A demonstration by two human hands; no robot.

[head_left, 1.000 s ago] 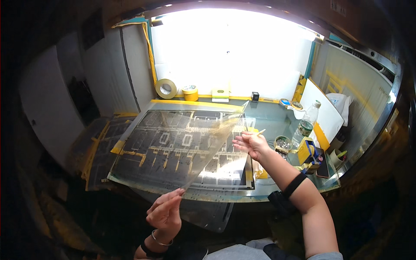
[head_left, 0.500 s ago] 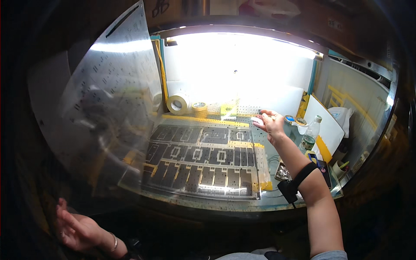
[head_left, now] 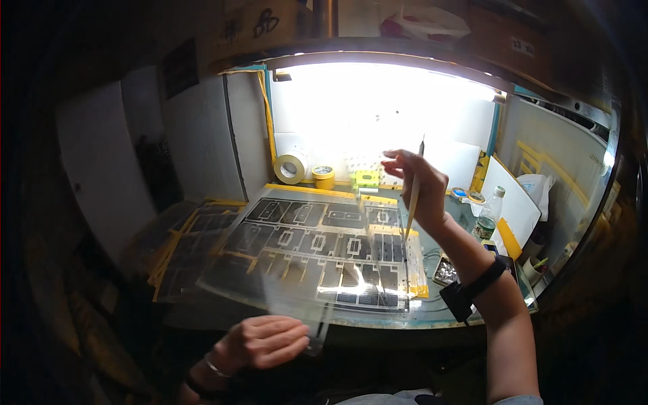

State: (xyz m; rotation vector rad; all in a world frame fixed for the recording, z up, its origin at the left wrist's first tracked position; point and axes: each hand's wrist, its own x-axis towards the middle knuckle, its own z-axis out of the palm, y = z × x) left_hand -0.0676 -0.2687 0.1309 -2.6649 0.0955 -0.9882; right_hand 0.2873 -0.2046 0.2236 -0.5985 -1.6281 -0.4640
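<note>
My left hand [head_left: 266, 341] is at the near edge of the table, fingers closed on the edge of a clear plastic sheet [head_left: 316, 320]. The sheet is partly blurred, and I cannot make out its full outline. My right hand [head_left: 426, 187] is raised over the right part of the work. In it stands a slender, pale, pointed tool [head_left: 413, 201], nearly upright, with a dark upper tip. Below lies a large film with dark rectangular panels [head_left: 297, 241] on the glass table. Yellow tape [head_left: 331, 194] runs along the film's far edge.
At the back stand a large tape roll [head_left: 290, 167] and a yellow tape roll [head_left: 323, 177]. A plastic bottle [head_left: 489, 212] is on the right, with a small box of metal pieces [head_left: 445, 270] nearer me. More taped films [head_left: 196, 236] lie at the left.
The clear sheet that stood raised at the left has come down. My left hand has moved right and up onto its edge. A slender tool now shows in my right hand, instead of a small white piece.
</note>
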